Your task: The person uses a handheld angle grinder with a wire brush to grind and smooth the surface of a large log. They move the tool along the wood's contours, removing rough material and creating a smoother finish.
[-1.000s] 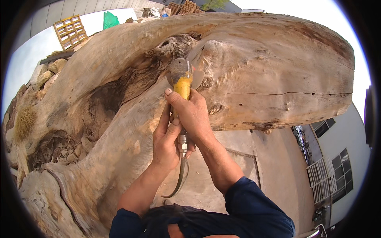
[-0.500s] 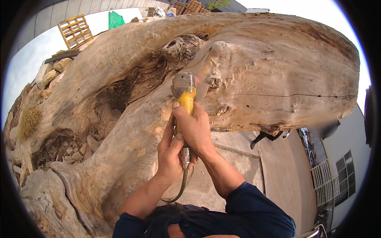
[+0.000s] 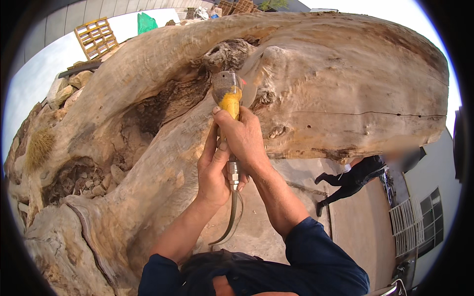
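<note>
Both hands grip a yellow air-powered angle grinder [image 3: 230, 103], its dusty grey head pointing away from me. A blurred round disc [image 3: 249, 92] shows at the right of the head, against or just over the wood; contact cannot be made out. My right hand [image 3: 245, 138] is wrapped round the upper body, thumb on top. Nearer to me, my left hand [image 3: 213, 172] closes round the rear of the handle by the metal hose coupling [image 3: 233, 173]. A dark air hose [image 3: 232, 217] curves down from it. Beneath the tool spreads a huge weathered tree trunk [image 3: 345, 89] with knots and a long crack.
Deep hollows [image 3: 148, 116] with loose stones cut into the trunk at left. Rocks [image 3: 63, 91], a wooden pallet [image 3: 95, 38] and a green bag [image 3: 146, 22] stand beyond. Another person [image 3: 350, 180] is on the concrete at right, near a white metal rack [image 3: 406, 224].
My hands and the grinder have moved farther away along the trunk, toward the upper hollow. The other person has come further into view from behind the trunk.
</note>
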The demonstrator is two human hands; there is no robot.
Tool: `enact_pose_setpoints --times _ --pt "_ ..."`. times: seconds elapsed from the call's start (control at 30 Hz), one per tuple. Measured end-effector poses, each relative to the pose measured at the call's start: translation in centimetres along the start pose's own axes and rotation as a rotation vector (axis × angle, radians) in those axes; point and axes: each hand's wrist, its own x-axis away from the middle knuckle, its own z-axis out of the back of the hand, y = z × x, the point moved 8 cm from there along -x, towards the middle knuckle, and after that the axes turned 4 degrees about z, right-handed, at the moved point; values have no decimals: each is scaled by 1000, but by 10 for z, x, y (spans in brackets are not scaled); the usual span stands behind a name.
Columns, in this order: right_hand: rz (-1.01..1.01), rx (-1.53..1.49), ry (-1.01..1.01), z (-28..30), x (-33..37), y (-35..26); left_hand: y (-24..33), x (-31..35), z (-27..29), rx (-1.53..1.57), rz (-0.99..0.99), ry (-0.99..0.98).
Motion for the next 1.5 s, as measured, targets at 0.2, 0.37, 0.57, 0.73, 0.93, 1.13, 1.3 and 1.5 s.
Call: enact_pose_setpoints --times 0.2,0.37,0.57,0.73,0.93,1.13,1.3,1.5 --pt "-93 -76 -58 -22 -13 1 20 -5 11 -48 33 73" --pt "-59 -56 -134 -41 -12 18 19 7 26 -54 22 111" --pt "-35 -25 -46 -25 -24 -11 26 -19 19 -53 24 59" --pt "-70 10 -128 -48 -21 11 23 0 36 -34 18 190" --pt "-140 -6 -224 -42 13 20 13 28 21 -81 -46 172" --pt "-46 -49 -128 -3 39 31 -33 43 29 -142 -58 143" --pt "-23 -249 -89 12 53 61 -57 43 37 -382 -107 108" --pt "-50 -339 -167 -1 61 81 -60 57 52 -505 -148 119"
